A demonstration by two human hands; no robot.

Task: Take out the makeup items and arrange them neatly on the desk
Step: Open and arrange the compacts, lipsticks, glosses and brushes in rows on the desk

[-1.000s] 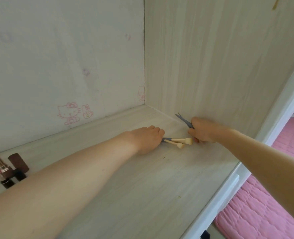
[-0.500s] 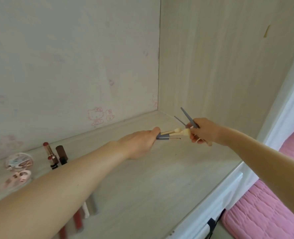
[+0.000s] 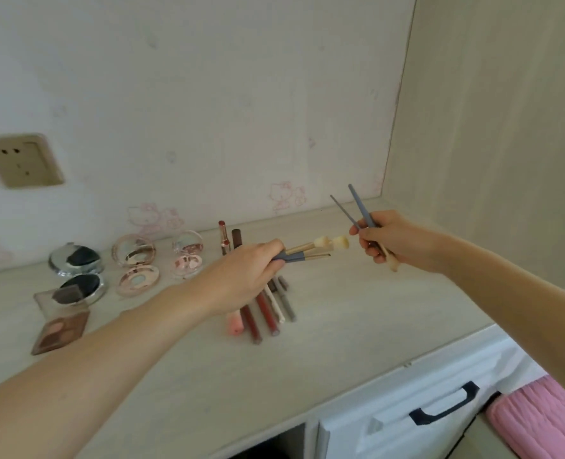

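My left hand [image 3: 244, 276] grips a small bunch of makeup brushes [image 3: 314, 248] by their blue-grey handles, their cream tips pointing right, held above the pale wooden desk [image 3: 357, 326]. My right hand [image 3: 387, 241] holds two more brushes [image 3: 362, 208], whose thin blue-grey handles stick up and to the left, with a tip showing below the fist. The two hands are a short gap apart. On the desk lie a row of lip pencils and tubes [image 3: 264, 309], two lipsticks [image 3: 228, 238], open compacts [image 3: 135, 263] and an eyeshadow palette [image 3: 61, 329].
A wall socket [image 3: 22, 162] sits on the back wall at left. A wooden side panel [image 3: 489, 144] closes the desk on the right. Below the front edge is a white drawer with a black handle [image 3: 443, 405]. A pink cushion [image 3: 546, 422] lies at the bottom right.
Both hands lifted the brushes off the desk corner and moved left. The view swung left, bringing the laid-out compacts, palette and socket into sight.
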